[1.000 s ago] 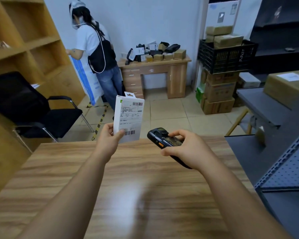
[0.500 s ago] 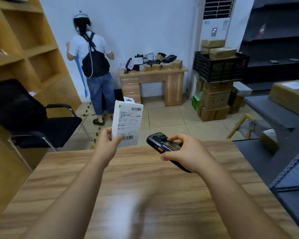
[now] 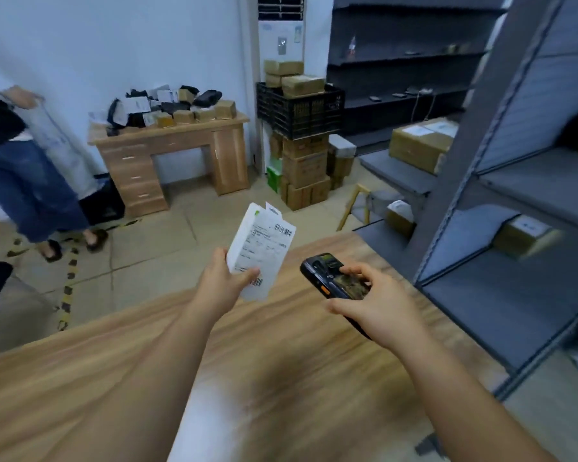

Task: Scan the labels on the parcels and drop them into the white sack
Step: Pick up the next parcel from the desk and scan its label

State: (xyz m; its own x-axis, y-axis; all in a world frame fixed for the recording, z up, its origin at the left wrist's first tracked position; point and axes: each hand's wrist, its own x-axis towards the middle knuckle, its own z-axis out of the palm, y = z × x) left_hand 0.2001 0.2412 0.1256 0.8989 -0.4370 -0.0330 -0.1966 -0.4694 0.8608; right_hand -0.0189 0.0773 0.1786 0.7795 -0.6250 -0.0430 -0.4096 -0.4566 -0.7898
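The left hand (image 3: 226, 281) pinches the lower end of a flat white parcel (image 3: 262, 250), thumb across its labelled face near the lower barcode, fingers behind. The parcel's long axis runs up and slightly right from that grip, toward the centre of the frame, with the shipping label (image 3: 271, 248) facing the camera. Just to its right, the right hand (image 3: 369, 303) wraps a black handheld scanner (image 3: 334, 278), fingers curled over its top edge; the scanner's head points up-left, close to the parcel's lower corner but apart from it. Both hover over the wooden table (image 3: 114, 378). At the upper left, another person holds a white sack (image 3: 59, 141), well apart from the parcel, nearer the left hand.
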